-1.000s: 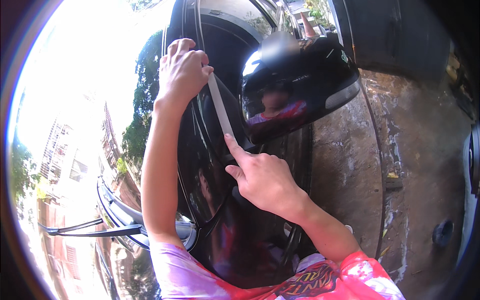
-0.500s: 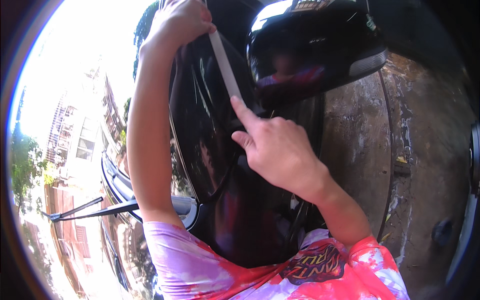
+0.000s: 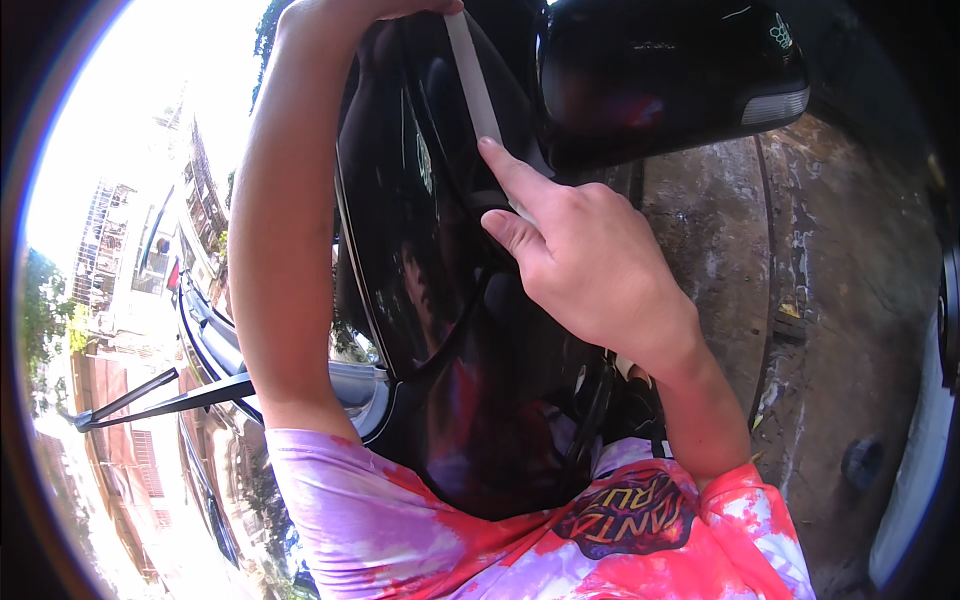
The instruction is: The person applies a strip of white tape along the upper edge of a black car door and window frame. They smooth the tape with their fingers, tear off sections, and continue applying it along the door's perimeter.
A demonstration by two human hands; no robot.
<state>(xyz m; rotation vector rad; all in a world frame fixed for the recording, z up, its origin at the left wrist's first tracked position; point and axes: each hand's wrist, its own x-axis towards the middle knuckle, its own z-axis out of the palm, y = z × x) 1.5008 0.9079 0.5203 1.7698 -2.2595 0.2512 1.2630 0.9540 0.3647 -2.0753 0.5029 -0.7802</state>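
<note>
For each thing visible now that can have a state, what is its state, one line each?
Pale strip: stretched out, nearly straight
Right hand: open, index fingertip touching the strip
Left hand: mostly cut off by the top edge; grip unclear
Side mirror: jutting outward
Black car: glossy, reflecting
Wiper: resting or raised, unclear

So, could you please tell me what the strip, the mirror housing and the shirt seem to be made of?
Strip: perhaps tape or thin plastic, matte; it looks flat, pale and even, so I can't say which.
Mirror housing: probably plastic, glossy black, judging by its reflections.
Shirt: soft fabric, possibly cotton, matte; it creases and shows blended dye patches.
</note>
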